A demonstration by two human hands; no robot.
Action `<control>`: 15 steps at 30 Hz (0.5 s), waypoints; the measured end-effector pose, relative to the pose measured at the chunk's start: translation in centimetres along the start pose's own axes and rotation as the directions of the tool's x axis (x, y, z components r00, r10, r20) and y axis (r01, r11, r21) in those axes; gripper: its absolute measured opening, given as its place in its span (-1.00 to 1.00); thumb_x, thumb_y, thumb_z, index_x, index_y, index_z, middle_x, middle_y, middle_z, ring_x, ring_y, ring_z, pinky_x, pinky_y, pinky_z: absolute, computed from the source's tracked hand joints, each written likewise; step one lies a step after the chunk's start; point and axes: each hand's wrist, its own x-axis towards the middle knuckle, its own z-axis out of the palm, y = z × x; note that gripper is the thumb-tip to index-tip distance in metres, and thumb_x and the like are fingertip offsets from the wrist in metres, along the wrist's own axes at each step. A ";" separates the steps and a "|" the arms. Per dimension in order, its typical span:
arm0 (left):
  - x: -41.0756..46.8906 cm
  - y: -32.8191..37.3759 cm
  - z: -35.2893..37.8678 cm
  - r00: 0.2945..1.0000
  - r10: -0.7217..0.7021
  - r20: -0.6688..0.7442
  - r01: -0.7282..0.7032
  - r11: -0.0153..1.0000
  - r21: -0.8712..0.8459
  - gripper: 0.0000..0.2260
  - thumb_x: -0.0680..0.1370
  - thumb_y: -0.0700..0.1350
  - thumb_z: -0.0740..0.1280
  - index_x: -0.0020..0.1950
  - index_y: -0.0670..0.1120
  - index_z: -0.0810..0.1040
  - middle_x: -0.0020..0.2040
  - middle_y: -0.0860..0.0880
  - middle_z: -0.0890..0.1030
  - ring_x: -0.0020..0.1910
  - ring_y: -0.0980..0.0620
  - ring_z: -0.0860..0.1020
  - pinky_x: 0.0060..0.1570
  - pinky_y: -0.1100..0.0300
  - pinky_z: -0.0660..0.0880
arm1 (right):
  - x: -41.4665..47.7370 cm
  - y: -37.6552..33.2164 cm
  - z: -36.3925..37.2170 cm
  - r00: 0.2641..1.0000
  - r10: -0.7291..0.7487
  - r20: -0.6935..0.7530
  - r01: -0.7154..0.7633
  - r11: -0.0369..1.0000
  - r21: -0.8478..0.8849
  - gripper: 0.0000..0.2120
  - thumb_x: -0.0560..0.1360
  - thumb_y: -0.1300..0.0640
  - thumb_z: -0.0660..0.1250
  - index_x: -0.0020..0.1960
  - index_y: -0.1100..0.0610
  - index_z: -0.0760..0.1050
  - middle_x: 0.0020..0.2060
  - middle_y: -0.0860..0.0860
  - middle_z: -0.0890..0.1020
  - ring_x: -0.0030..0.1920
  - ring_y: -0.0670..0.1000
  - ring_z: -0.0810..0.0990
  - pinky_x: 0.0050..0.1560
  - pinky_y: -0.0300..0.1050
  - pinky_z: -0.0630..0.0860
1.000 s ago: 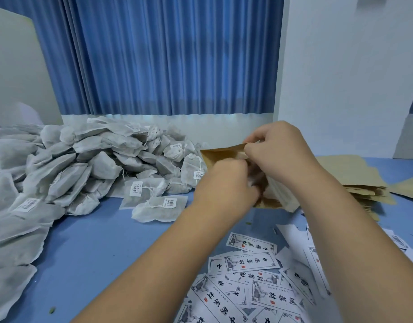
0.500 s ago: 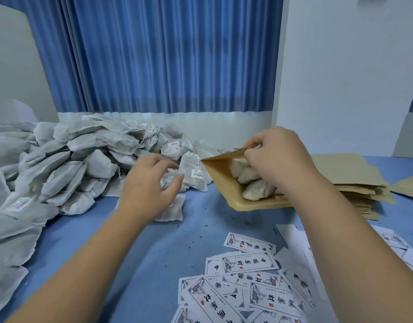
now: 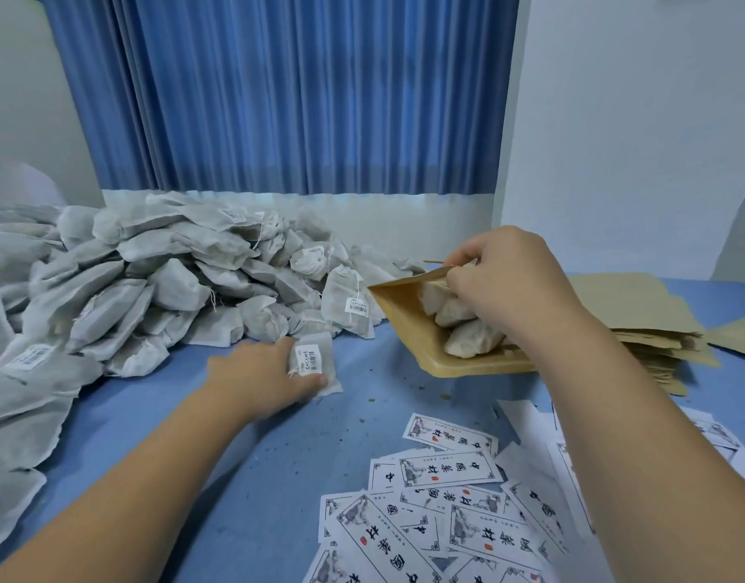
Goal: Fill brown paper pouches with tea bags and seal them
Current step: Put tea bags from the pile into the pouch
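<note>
Reaching across the blue surface (image 3: 236,448), the left hand (image 3: 261,374) lies at the near edge of a big heap of tea bags (image 3: 173,279). Its fingers and thumb are curled round a single tea bag (image 3: 316,366), a flat grey-white sachet with a small barcoded tag facing up. This sachet rests on the surface just in front of the heap, and the thumb presses on its lower edge.

To the right, the right hand (image 3: 509,284) holds a brown paper pouch (image 3: 404,326) clear of the surface. The fingers are bent and pinch the upper lip of the pouch, so that its mouth gapes toward the heap. The pouch is tilted, with its lower lip nearest the left hand. Three filled tea bags (image 3: 467,345) show inside the mouth, stacked one on another, partly behind the right hand's fingers.

Behind the right wrist lies a stack of flat brown pouches (image 3: 648,309), their edges fanned out unevenly. Near the lower right corner, a loose spread of printed paper labels (image 3: 446,473) covers the surface, white slips with black characters and small red seals, overlapping at many angles. Dark crumbs dot the surface between the labels and the pouch. A pleated blue curtain (image 3: 299,98) hangs behind the heap, with a white wall (image 3: 636,119) to its right.
</note>
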 end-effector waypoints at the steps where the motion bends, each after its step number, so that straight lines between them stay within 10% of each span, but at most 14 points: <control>1: -0.2 0.5 0.0 1.000 -0.015 0.027 0.017 0.999 -0.049 -0.41 0.43 0.43 0.15 0.31 0.10 0.35 0.22 -0.02 0.49 0.24 -0.11 0.42 0.17 -0.04 0.39 | 0.0 0.0 0.0 1.000 0.000 0.002 0.000 1.000 0.000 -0.81 0.39 0.17 0.27 -0.21 -0.08 0.60 -0.29 -0.14 0.55 -0.19 0.01 0.56 -0.16 -0.11 0.54; 8: -1.5 2.8 -0.8 0.995 -0.006 -0.095 -0.022 0.957 -0.290 -0.59 0.54 0.06 0.28 0.35 -0.01 0.31 0.25 -0.14 0.27 0.14 -0.21 0.45 0.16 0.00 0.42 | -0.1 -0.1 -0.2 1.000 0.006 0.021 -0.006 1.000 0.001 -0.79 0.40 0.19 0.26 -0.21 -0.08 0.59 -0.28 -0.12 0.56 -0.19 -0.01 0.56 -0.18 -0.12 0.54; 15: -4.1 2.7 -4.8 0.811 0.239 -0.534 -0.557 0.597 -0.578 -0.58 0.38 0.05 0.33 0.20 0.13 0.31 0.00 0.23 0.49 -0.07 0.19 0.51 -0.17 0.27 0.43 | 0.0 0.2 -0.2 1.000 0.020 0.014 -0.020 1.000 0.012 -0.80 0.38 0.19 0.26 -0.23 -0.08 0.59 -0.31 -0.14 0.56 -0.19 -0.01 0.55 -0.17 -0.11 0.53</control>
